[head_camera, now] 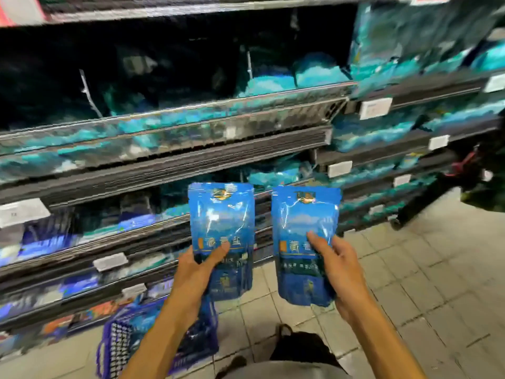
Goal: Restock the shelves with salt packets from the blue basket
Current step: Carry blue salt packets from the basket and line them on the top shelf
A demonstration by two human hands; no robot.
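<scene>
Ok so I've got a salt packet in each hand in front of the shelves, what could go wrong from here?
1. Each hand, left and right, grips only the lower part of its packet, so the top could flop or slip while you reach.
2. The blue basket sits on the floor by your feet; stepping toward the shelves could trip you.
3. With both hands full, neither can straighten packets already shelved.

2 salt pkts (222,231), 2 hands (195,272), 1 basket (117,348).
</scene>
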